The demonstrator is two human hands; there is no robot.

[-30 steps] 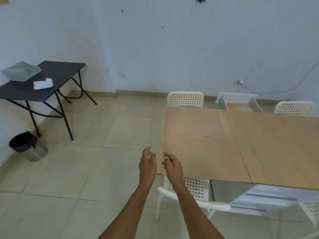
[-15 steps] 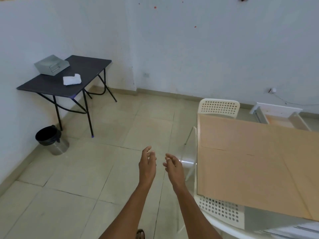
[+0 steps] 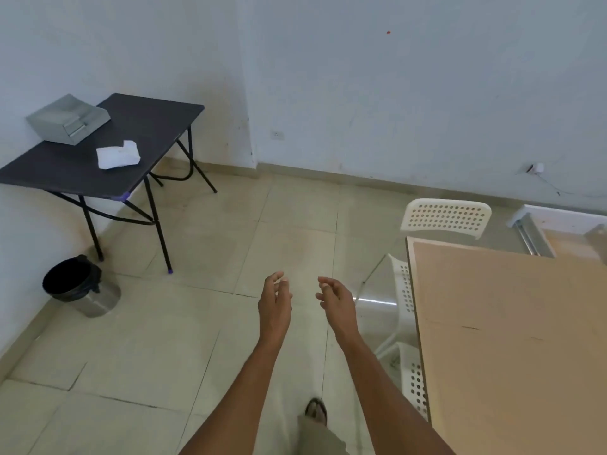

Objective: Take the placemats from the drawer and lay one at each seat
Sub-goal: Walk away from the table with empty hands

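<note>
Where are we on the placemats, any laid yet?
None laid: the visible part of the light wooden dining table is bare. The left hand and right hand are empty. The white drawer sits open; fetching and laying remain.

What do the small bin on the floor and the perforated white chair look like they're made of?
The small round bin looks like brushed steel with a dull sheen, lined with a black bag. The perforated white chair looks like matte moulded plastic, though painted metal is possible.
</note>
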